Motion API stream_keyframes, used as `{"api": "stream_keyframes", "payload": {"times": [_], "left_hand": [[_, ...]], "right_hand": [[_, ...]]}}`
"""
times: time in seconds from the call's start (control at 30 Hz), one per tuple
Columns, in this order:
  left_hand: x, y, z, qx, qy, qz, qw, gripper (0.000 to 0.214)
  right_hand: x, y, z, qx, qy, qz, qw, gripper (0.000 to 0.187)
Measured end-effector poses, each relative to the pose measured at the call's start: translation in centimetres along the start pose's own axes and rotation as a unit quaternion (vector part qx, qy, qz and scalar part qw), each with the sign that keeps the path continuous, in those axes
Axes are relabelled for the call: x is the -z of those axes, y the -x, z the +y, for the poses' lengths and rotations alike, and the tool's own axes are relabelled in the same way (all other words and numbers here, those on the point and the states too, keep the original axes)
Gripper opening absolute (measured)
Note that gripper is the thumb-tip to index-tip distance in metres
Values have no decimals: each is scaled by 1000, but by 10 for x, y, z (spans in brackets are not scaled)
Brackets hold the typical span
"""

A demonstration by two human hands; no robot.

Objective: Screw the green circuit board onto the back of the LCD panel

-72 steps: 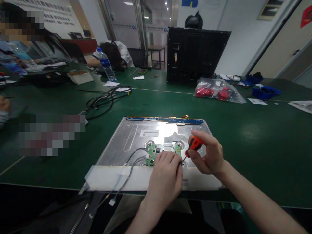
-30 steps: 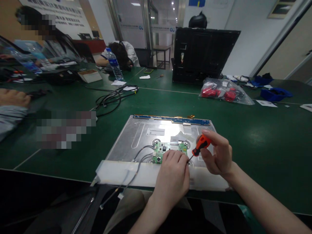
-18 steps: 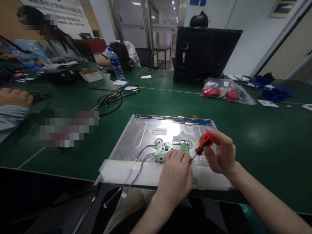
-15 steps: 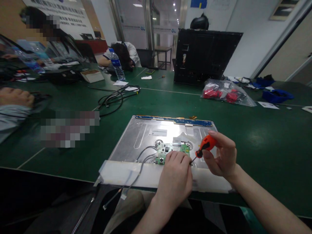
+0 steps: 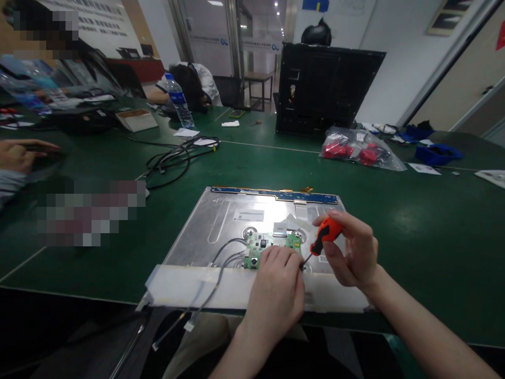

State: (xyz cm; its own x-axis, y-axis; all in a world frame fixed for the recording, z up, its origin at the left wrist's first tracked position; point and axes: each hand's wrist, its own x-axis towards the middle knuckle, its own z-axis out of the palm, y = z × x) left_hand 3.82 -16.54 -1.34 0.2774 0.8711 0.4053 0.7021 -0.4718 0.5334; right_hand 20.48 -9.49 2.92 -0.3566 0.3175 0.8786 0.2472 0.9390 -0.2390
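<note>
A silver metal display panel (image 5: 221, 221) lies back-up on the green table, with a small green circuit board (image 5: 260, 246) near its front middle. My left hand (image 5: 276, 295) rests curled on the board's near right part, fingers closed and pressed down by the screwdriver tip. My right hand (image 5: 351, 252) grips a screwdriver (image 5: 323, 234) with an orange and black handle, tilted so its tip points down-left at the board beside my left fingers. Grey cables (image 5: 221, 258) run from the board over the panel's white front strip (image 5: 189, 287) and hang off the table.
A black monitor shell (image 5: 323, 87) stands upright at the back. A clear bag of red parts (image 5: 355, 150) lies to its right, blue cloths (image 5: 436, 152) further right. Black cables (image 5: 177, 155) and a water bottle (image 5: 177, 108) sit back left. Another person's hand (image 5: 19, 155) rests at the far left.
My hands and the screwdriver stay at the same spot on the board; only the head camera has shifted slightly. The person's hand at the left has opened a little.
</note>
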Motion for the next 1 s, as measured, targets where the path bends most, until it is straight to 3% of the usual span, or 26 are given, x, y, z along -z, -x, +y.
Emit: {"api": "stream_keyframes", "payload": {"times": [0.27,0.47,0.63,1.0], "left_hand": [[1,-1,-1,-13,-11,8,1000,20],[0,-2,-1,-18,-18,12,1000,18],[0,-2,-1,-28,-17,15,999,18],[0,-2,-2,-25,-20,17,999,17]], "right_hand": [[-1,-6,1,21,45,39,998,60],[2,-10,1,22,47,24,998,46],[6,-10,-2,9,46,-7,999,51],[2,-11,0,33,68,17,997,52]]}}
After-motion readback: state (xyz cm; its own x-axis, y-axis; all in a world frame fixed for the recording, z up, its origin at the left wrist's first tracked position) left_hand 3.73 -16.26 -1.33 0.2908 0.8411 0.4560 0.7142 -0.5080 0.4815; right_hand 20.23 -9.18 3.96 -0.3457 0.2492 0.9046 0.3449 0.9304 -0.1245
